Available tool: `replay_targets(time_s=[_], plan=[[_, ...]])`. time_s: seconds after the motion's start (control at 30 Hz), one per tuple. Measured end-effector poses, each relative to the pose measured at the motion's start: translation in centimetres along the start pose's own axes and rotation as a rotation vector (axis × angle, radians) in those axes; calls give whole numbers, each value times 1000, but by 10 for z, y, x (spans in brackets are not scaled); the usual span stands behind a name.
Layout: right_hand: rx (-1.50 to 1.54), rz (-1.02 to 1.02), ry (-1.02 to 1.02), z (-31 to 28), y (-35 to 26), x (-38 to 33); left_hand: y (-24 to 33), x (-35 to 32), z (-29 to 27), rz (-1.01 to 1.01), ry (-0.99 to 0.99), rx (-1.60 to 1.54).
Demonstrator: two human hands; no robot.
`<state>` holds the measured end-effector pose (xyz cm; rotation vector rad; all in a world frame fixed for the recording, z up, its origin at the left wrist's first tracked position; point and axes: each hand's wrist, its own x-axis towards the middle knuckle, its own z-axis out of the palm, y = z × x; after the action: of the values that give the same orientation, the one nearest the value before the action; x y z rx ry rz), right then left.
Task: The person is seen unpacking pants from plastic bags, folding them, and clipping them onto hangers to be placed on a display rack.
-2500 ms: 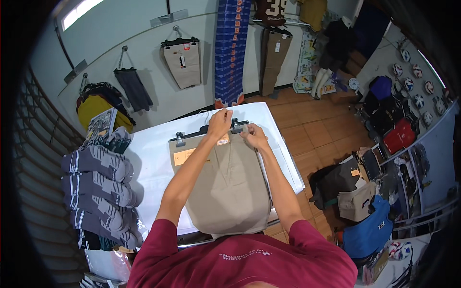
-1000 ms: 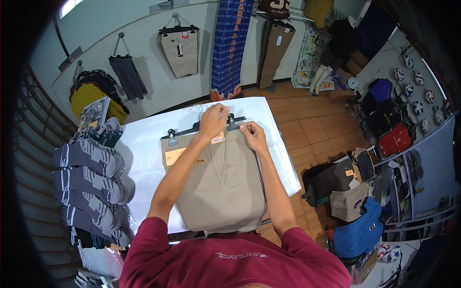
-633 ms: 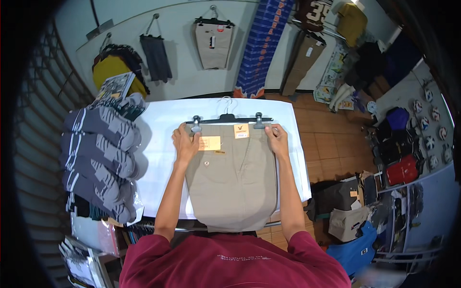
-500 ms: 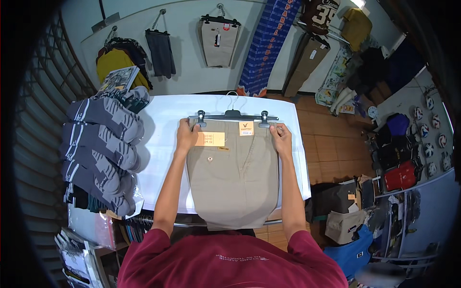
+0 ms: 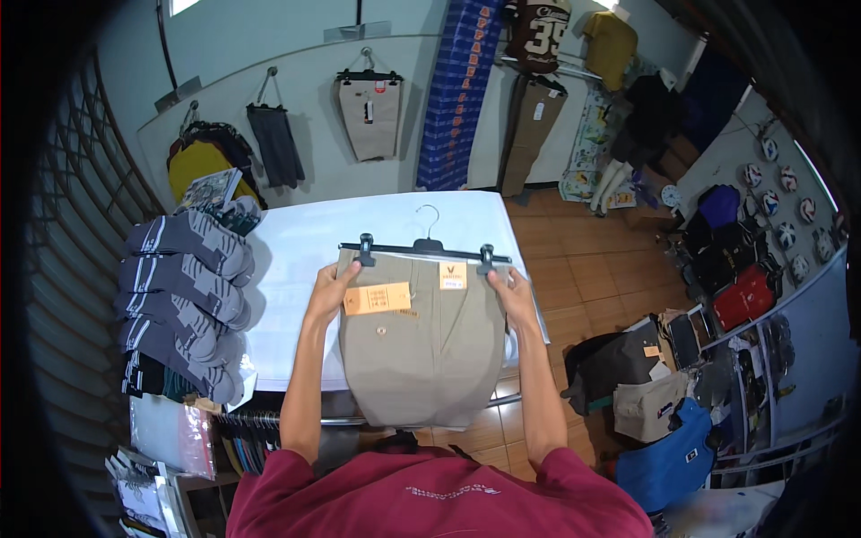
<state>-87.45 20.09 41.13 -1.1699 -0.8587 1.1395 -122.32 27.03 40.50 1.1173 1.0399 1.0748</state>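
Folded khaki trousers (image 5: pixel 417 359) hang from a black clip hanger (image 5: pixel 429 246) in front of me, over the near edge of the white table. Two clips grip the waistband, and the wire hook points away from me. My left hand (image 5: pixel 330 294) pinches the left top corner of the trousers beside one clip. The right top corner is in my right hand (image 5: pixel 515 298), next to the other clip. An orange cardboard tag (image 5: pixel 378 299) lies across the left pocket area, and a smaller tag (image 5: pixel 453 276) sits near the waistband's middle right.
A stack of grey socks (image 5: pixel 184 296) stands on the left of the white table (image 5: pixel 287 260). Trousers on hangers (image 5: pixel 369 117) hang on the far wall beside a blue column (image 5: pixel 456 99). Bags (image 5: pixel 646 403) and a blue garment (image 5: pixel 668 457) are at the right, over a tiled floor (image 5: pixel 574 269).
Both hands have brought the trousers and hanger slightly toward me, off the table's far part. The view has shifted, showing more of the far wall. Both hands keep their hold.
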Motion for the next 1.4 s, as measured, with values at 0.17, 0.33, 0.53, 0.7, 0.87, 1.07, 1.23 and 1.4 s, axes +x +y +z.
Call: replay_targets(time_s=[0.17,0.33,0.53,0.7,0.87,1.07,1.23,1.4], plan=[[14,3,-56,-78,-14,-74,25,-61,67,84,-96,0],[83,-58,16,-140,-33,-162,30,-119,132,116,-181,15],[10,-133,150,-220,-65,-245,37,-169,221,136,-287,-43],[-138,-260,258,-280,-122,-302,29,-176,307,192,-417,-36],[-130,-331,374,-322,-152,-328,17,-178,373,192,-501,-36],[-417,-287,374,-363,-193,-326,-8,-145,434,241,-513,30],[-722,-175,231,-409,-199,-281,-2,-113,470,241,-539,79],[-892,-175,169,-444,-191,-219,-13,-56,505,251,-474,120]])
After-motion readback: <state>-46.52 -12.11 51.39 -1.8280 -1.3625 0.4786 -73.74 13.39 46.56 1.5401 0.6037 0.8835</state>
